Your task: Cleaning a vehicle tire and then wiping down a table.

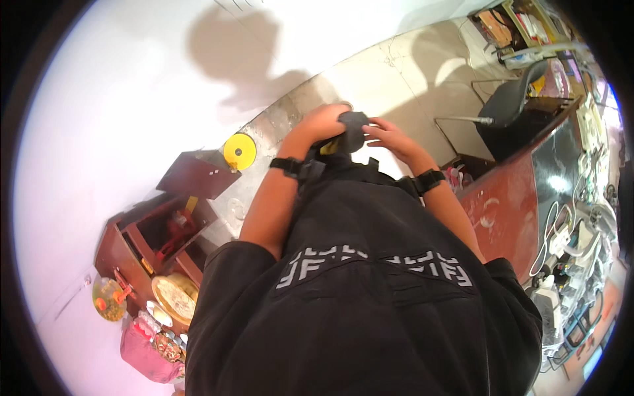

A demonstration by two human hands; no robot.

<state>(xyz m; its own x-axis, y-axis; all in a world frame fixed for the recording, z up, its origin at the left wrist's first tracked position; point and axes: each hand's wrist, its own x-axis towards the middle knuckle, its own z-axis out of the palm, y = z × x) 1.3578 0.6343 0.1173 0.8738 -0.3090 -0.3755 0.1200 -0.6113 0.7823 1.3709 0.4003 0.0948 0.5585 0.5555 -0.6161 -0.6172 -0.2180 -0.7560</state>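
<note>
A black-and-yellow object with a blunt dark grey end [354, 130] is held out in front of me at the top centre; its exact kind I cannot make out. My left hand [325, 123] is closed round its left side, the back of the hand upward. A yellow patch [329, 146] shows just below the grip. My right hand [395, 140] reaches in from the other side, fingers apart and stretched, its fingertips at the right edge of the grey end. Whether they press on it is not clear. Black straps circle both wrists.
Left: a yellow disc [240, 151] near the wall, a brown panel [198, 174], an open wooden cabinet [148, 241] and a pink cloth [150, 353]. Right: a reddish desk [502, 214] with cables [558, 231] and clutter, and a black chair [505, 109]. A pale wall stands ahead.
</note>
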